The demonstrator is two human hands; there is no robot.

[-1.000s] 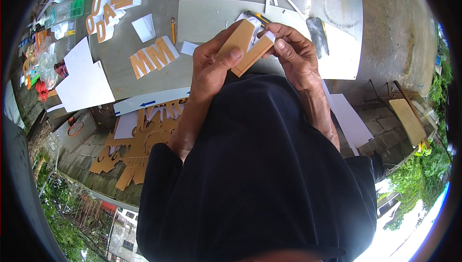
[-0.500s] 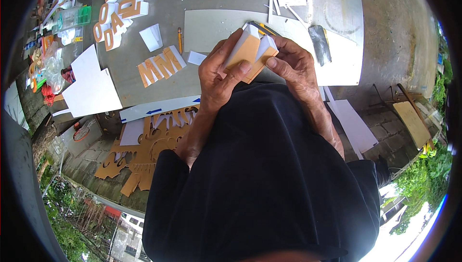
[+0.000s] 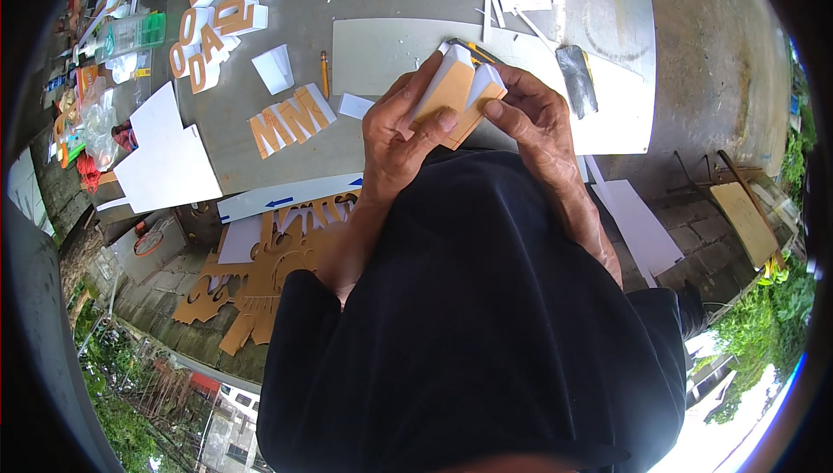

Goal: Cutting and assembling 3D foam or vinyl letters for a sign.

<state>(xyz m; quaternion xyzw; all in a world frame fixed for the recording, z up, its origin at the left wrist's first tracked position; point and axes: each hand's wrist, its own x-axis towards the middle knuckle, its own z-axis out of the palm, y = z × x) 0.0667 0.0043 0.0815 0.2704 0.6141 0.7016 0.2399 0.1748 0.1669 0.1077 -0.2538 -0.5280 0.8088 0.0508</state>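
Observation:
Both hands hold a block-letter piece [image 3: 451,91] with a brown face and white side walls, just above the table's near edge. My left hand [image 3: 401,134] is closed around its left part, thumb pressed on the brown face. At the other side, my right hand [image 3: 540,121] pinches the right part between thumb and fingers. A V-shaped notch shows at the piece's far end. Just beyond it lies a yellow-and-black tool [image 3: 477,50], perhaps a cutter, partly hidden by the piece and fingers. A white board [image 3: 373,39] lies under that tool.
Finished-looking brown-and-white letters [image 3: 208,56] cluster at the far left of the grey table. Nearer are other letter pieces [image 3: 291,121], a pencil [image 3: 324,74] and a folded white piece [image 3: 274,68]. A black flat object [image 3: 576,82] lies right. Cut brown sheets [image 3: 278,265] lie below the table.
The piece and both hands have shifted very slightly to the right, and the piece is tilted a little differently. The grip looks the same.

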